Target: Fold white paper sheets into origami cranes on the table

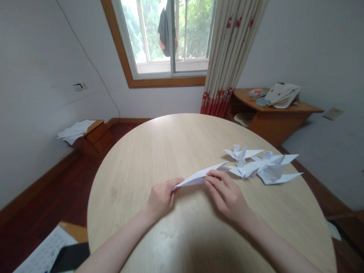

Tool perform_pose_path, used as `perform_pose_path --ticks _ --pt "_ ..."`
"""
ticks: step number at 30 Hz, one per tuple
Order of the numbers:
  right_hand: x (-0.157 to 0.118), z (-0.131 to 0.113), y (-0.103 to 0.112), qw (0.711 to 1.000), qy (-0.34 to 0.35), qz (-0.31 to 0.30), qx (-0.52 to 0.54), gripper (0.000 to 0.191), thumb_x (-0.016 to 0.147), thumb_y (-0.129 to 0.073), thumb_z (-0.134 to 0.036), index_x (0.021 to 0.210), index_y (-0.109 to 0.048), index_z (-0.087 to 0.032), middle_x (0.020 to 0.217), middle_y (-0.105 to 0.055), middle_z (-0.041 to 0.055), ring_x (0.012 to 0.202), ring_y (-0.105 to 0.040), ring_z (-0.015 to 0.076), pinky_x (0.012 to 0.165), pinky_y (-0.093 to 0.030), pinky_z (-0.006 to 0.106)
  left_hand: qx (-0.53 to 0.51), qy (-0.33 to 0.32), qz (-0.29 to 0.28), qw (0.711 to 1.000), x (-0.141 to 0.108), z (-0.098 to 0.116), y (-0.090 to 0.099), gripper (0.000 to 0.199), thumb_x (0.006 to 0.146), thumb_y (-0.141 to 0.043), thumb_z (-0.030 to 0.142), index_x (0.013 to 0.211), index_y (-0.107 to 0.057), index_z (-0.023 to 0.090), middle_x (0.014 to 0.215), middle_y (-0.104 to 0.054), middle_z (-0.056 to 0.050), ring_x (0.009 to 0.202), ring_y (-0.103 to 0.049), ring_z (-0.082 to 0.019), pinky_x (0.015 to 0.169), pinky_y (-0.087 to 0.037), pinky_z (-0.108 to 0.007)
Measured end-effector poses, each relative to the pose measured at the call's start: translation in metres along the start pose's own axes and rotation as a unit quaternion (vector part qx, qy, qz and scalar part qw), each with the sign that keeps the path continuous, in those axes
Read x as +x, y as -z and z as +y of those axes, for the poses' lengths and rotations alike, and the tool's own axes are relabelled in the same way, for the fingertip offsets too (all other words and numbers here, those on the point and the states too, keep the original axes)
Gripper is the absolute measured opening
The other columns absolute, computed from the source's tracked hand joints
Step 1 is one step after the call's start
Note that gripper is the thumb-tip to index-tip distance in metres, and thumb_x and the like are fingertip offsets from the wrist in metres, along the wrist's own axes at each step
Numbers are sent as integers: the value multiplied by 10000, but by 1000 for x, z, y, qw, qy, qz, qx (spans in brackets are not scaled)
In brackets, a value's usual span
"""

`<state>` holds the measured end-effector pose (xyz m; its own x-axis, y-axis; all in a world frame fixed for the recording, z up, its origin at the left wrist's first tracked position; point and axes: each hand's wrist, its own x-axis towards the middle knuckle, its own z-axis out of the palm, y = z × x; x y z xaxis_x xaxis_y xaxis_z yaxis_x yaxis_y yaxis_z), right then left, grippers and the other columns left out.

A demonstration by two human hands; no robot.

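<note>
A long, narrow piece of folded white paper (pixel 196 177) is held just above the round wooden table (pixel 136 159). My left hand (pixel 162 197) pinches its near left end between thumb and fingers. My right hand (pixel 226 193) grips the lower edge nearer the far right end, thumb and fingertips closed on the paper. Beyond my right hand, several folded white paper cranes (pixel 267 167) lie bunched together on the table. The paper's pointed right tip reaches close to them; whether it touches them I cannot tell.
At the lower left, a printed sheet (pixel 48 250) and a dark flat object (pixel 71 258) lie beside the table. A wooden side desk (pixel 261 121) with a cloth bag (pixel 284 94) stands at the back right. Papers cover a small drawer cabinet (pixel 99 138) at the left.
</note>
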<state>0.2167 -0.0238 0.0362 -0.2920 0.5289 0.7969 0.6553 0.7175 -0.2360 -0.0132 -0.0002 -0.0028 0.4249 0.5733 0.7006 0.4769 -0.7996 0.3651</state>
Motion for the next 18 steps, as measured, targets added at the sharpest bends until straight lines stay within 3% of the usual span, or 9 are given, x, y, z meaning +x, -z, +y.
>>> perform_pose_path --ticks 8,14,18 --pt "-1 5 5 998 16 -11 -61 224 891 -507 -110 1029 -665 -189 1031 -684 118 794 -618 210 687 -522 347 5 -82 -24 996 3 1 5 291 932 -392 121 1103 -623 166 1064 -732 -103 969 -705 -155 832 -548 -217" --pt "3 5 11 996 22 -35 -84 205 894 -499 -145 975 -680 -197 1054 -697 113 828 -615 227 741 -501 383 27 -53 -71 996 1 0 7 268 953 -395 181 969 -662 180 1043 -737 -112 971 -702 -168 800 -555 -250" --pt "3 5 11 991 40 -31 -120 192 885 -521 -145 980 -676 -208 1002 -722 77 849 -600 228 760 -460 376 61 -71 -86 992 1 -1 7 329 983 -336 207 959 -662 179 1034 -738 -119 984 -696 -164 804 -553 -256"
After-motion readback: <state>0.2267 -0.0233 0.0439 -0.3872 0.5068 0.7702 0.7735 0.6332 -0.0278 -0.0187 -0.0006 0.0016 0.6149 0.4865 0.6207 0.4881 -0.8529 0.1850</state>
